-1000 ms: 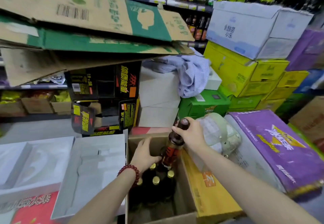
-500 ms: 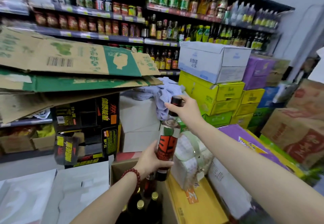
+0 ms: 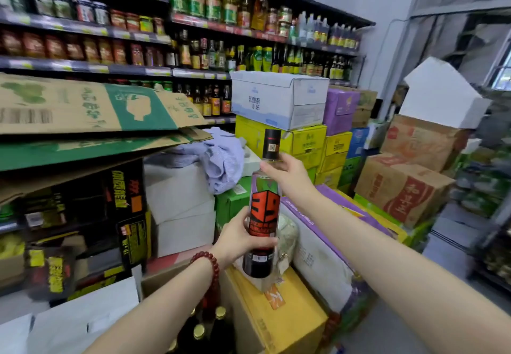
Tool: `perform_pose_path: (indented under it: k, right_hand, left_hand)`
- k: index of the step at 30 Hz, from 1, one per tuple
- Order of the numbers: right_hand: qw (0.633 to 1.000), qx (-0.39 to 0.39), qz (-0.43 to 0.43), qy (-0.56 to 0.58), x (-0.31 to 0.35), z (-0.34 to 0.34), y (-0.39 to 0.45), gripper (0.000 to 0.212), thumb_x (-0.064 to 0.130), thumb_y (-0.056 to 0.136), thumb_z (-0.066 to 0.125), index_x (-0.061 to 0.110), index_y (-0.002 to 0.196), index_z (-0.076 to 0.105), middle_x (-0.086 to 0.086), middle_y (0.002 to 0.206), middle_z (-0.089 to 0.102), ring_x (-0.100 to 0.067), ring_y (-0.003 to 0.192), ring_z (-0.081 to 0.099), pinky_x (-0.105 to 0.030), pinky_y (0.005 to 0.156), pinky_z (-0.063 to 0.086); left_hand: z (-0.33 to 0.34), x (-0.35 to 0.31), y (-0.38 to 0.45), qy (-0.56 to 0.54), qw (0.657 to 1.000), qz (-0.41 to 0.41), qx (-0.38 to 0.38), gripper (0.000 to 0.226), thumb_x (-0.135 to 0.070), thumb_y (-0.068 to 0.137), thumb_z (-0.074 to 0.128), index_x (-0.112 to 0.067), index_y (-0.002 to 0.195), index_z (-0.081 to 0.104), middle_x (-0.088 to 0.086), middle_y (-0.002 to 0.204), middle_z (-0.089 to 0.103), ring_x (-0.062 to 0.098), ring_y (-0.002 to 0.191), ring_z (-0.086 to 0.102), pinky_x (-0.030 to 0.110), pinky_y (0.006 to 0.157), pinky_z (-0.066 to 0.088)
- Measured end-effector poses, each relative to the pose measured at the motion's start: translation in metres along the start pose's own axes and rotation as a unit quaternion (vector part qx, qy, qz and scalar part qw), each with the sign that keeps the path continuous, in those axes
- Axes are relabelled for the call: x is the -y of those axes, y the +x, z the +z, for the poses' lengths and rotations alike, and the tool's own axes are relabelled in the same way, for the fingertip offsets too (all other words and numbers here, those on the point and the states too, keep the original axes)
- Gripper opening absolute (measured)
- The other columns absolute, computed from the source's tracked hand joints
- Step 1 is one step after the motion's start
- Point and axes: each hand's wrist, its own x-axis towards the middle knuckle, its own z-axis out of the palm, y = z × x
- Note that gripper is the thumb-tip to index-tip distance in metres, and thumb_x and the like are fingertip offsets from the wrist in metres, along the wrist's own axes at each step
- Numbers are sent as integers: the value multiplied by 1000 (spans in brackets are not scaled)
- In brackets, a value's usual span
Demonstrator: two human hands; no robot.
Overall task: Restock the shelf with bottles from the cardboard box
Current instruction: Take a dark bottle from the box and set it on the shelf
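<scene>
While both hands held it, the bottle (image 3: 264,209) stood upright in the air above the box (image 3: 163,276). Left hand (image 3: 239,238) wrapped its lower body; right hand (image 3: 287,172) pinched its shoulder just under the black cap, so each grip was closed on it. More gold-capped bottles (image 3: 210,326) sat in the box below. Behind the bottle, the shelf (image 3: 171,72) was lined with jars and bottles.

Clear bottle (image 3: 264,209), red label, black cap, upright, above cardboard box (image 3: 166,276).
</scene>
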Motion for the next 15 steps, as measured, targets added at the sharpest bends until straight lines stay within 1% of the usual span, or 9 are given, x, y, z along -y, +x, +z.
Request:
perform_pose_path:
  k: [2, 4, 5, 7, 8, 10, 11, 12, 15]
  right_hand:
    - [999, -47, 14, -11, 6, -7, -16, 19, 16, 88, 66, 17, 106, 60, -8, 102, 68, -22, 99, 64, -33, 90, 49]
    - [997, -73, 20, -19, 13, -15, -26, 23, 17, 89, 65, 14, 111, 59, -10, 105, 67, -22, 99, 64, -36, 91, 48]
    - [995, -92, 28, -26, 17, -19, -33, 29, 19, 89, 66, 12, 116, 56, -11, 108, 67, -22, 99, 64, -36, 91, 48]
    - [986, -154, 48, -40, 27, -24, -56, 40, 22, 88, 67, 8, 122, 52, -12, 112, 67, -19, 95, 65, -31, 85, 47]
    - [980, -187, 56, -43, 33, -26, -68, 42, 23, 88, 67, 7, 123, 52, -12, 113, 67, -16, 92, 64, -30, 84, 46]
    - [967, -239, 65, -64, 44, -33, -95, 39, 24, 87, 68, 8, 120, 55, -12, 112, 68, -17, 94, 66, -33, 87, 49]
    - [959, -262, 67, -78, 49, -36, -108, 37, 25, 87, 68, 8, 118, 57, -12, 111, 69, -21, 97, 67, -38, 92, 50]
    - [950, -290, 70, -96, 56, -38, -122, 35, 26, 87, 67, 8, 116, 59, -12, 109, 70, -24, 100, 67, -43, 95, 50]
    - [922, -353, 75, -140, 75, -50, -165, 28, 28, 89, 64, 10, 111, 63, -10, 106, 71, -26, 101, 66, -50, 96, 48]
  left_hand:
    - [4, -6, -4, 14, 998, 25, 47, 72, -49, 47, 90, -42, 110, 57, -11, 104, 71, 5, 96, 67, 31, 88, 55]
    - [10, -13, -7, 3, 998, 34, 60, 68, -42, 52, 91, -38, 111, 58, -9, 106, 70, 5, 96, 67, 24, 85, 54]
    - [13, -17, -10, -13, 996, 35, 79, 66, -37, 56, 91, -35, 113, 58, -8, 106, 71, 7, 97, 67, 25, 85, 54]
    - [16, -29, -22, -29, 989, 43, 139, 63, -27, 62, 90, -26, 116, 58, -4, 107, 71, 12, 100, 67, 31, 89, 53]
    - [19, -33, -30, -31, 984, 49, 166, 61, -23, 64, 89, -23, 116, 58, -2, 107, 71, 13, 100, 67, 30, 88, 54]
    - [29, -43, -47, -53, 974, 63, 212, 55, -17, 66, 87, -19, 114, 60, -2, 102, 72, 9, 93, 69, 18, 77, 54]
    - [34, -47, -56, -67, 968, 69, 233, 53, -14, 67, 86, -18, 113, 60, -4, 99, 73, 5, 88, 70, 12, 70, 52]
    - [40, -51, -64, -79, 961, 75, 254, 52, -12, 67, 86, -17, 112, 60, -5, 98, 73, 2, 85, 70, 9, 66, 50]
    - [61, -64, -94, -97, 937, 89, 323, 52, -10, 68, 84, -20, 113, 59, -7, 99, 74, 1, 87, 70, 8, 67, 50]
